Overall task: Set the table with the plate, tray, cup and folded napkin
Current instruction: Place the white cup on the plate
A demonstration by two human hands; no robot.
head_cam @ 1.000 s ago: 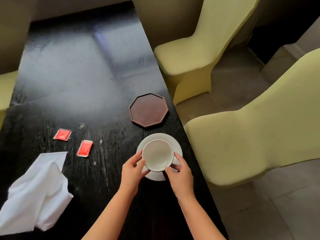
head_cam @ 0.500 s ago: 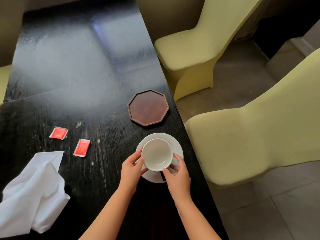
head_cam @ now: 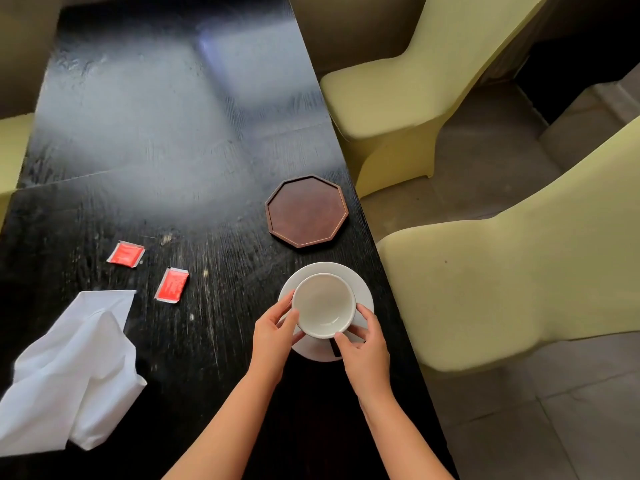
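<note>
An empty white cup sits above a white plate near the right edge of the black table. My left hand grips the cup's left side and my right hand grips its near right side. I cannot tell whether the cup rests on the plate or is raised off it. A brown octagonal tray lies empty just beyond the plate. A crumpled white napkin lies unfolded at the near left.
Two red sachets lie between the napkin and the plate. Yellow-covered chairs stand close along the table's right edge, and another chair's corner shows at the far left.
Both hands have kept their hold on the cup over the plate, with only slight finger shifts. The view moved a little.
</note>
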